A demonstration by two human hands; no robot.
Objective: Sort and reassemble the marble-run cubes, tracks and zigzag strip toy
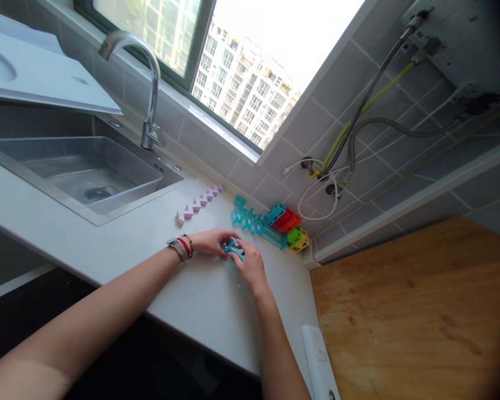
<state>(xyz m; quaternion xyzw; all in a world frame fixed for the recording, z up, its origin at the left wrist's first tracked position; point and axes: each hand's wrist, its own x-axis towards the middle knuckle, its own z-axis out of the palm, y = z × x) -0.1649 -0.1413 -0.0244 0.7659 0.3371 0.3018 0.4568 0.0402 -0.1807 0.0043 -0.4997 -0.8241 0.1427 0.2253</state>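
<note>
My left hand (212, 243) and my right hand (250, 265) meet over the white counter, both closed on a small blue plastic piece (235, 250). Fingers cover part of it, so its exact kind is unclear. Just beyond my hands lies a row of translucent teal curved plastic pieces (248, 219). Beside that row, against the wall, are blue (275, 213), red (287, 220), green (294, 236) and yellow (301, 243) openwork blocks. A zigzag line of pale purple triangular blocks (197, 204) stretches over the counter beyond my left hand.
At the left is a steel sink (129, 206) with a chrome faucet (153, 100). A white panel (66, 83) lies over the sink's far side. Hoses and cables (358, 119) hang at the right wall. A wooden board (400, 300) and a white strip-shaped object (320, 361) are on the right.
</note>
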